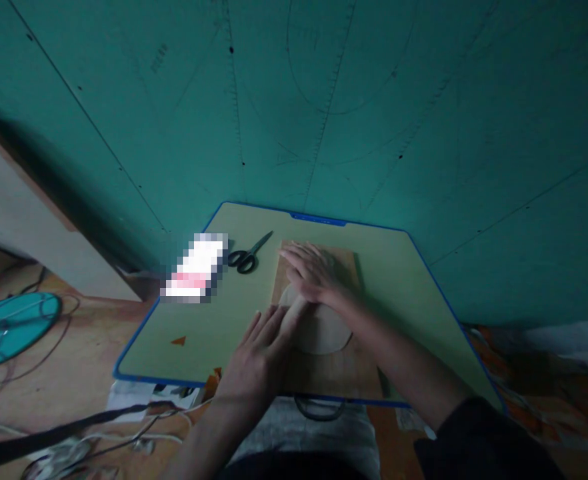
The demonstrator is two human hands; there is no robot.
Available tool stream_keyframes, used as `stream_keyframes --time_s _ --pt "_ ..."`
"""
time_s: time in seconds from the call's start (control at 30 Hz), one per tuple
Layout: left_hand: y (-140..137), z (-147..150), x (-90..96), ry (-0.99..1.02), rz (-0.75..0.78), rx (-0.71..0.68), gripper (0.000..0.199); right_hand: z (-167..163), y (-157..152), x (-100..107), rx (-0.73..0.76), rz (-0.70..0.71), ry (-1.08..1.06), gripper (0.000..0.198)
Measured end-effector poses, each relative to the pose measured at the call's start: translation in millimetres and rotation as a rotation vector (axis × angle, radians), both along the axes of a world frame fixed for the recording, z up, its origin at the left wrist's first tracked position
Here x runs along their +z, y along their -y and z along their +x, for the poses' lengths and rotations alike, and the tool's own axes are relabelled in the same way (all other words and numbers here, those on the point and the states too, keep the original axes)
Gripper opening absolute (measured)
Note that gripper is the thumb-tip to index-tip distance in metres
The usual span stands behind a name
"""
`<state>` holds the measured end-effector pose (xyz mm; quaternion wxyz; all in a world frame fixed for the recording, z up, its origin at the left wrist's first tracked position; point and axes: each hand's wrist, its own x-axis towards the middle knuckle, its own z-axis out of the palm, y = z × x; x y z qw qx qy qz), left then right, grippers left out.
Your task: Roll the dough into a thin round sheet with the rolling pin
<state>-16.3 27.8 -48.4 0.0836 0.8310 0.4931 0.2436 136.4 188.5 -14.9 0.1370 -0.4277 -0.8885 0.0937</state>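
A thin, pale round sheet (323, 332), possibly rolled dough, lies on a wooden board (331, 377). My right hand (311, 270) rests palm down over the sheet's far part and the board, its fingers stretched toward the left. Nearer to me, my left hand (264, 350) is at the board's left edge with fingers extended forward. A narrow pale form runs from it toward my right palm; I cannot tell whether this is my thumb or a rod. My palms hide whatever lies under them.
The board lies on a pale, blue-edged folding table (409, 320) against a green wall (374, 120). Black-handled scissors (247, 259) and a pixelated bright rectangle (197, 270) are at the left, with an orange scrap (179, 341) closer in. Cables (139, 437) lie below left.
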Motion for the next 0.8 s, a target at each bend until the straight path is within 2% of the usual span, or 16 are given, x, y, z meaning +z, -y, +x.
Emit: stream_keyframes --time_s 0.1,0.17,0.37,0.47,0.53,0.63,0.8 --pt "1 -10 -1.9 0.047 0.018 0.044 0.061 -17 -9 3 -0.070 -0.004 -0.007 0.049" --pt "2 -8 0.3 0.094 0.028 0.051 0.060 -13 -4 2 -0.085 0.005 0.000 0.049" --pt "4 8 15.0 0.151 0.008 -0.076 0.065 45 33 -6 0.000 0.101 0.043 0.052" --pt "1 5 15.2 0.155 0.009 -0.095 0.060 54 39 -7 -0.007 0.106 0.069 0.053" --pt "0 -4 11.0 0.176 0.023 -0.037 0.051 45 33 -6 -0.021 0.083 0.088 0.053" --pt "0 -20 1.2 0.214 0.052 0.126 0.042 17 12 -4 -0.080 0.035 0.087 0.051" --pt "6 -31 -8.4 0.189 0.018 0.344 0.062 -22 -25 2 -0.165 -0.058 0.074 0.048"
